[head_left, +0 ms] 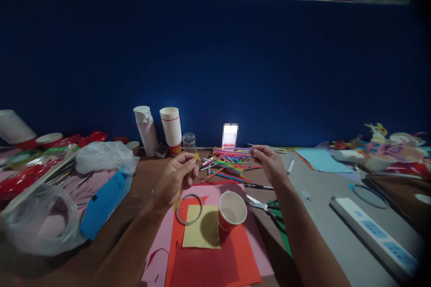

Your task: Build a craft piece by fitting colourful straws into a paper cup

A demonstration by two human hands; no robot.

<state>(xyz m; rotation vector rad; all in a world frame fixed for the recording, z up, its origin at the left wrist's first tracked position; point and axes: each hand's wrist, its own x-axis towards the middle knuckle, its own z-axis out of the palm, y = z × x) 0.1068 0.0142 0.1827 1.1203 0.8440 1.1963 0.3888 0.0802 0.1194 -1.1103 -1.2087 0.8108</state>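
Yellow strip (178,199) sits pinched between thumb and fingers of the left hand (173,179), above a grey tape ring (188,224). The right hand (266,161) pinches something too thin to tell, over a heap of multicoloured straws (229,159). Lower centre, a red paper cup (232,210) leans on yellow card (198,233), apparently empty; farther off, stacked white paper cups (170,130) stand beside a clear glass jar (189,142).

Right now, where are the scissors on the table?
In the head view, the scissors lie on the table just right of the red paper cup, below the right hand and beside a green paper strip.
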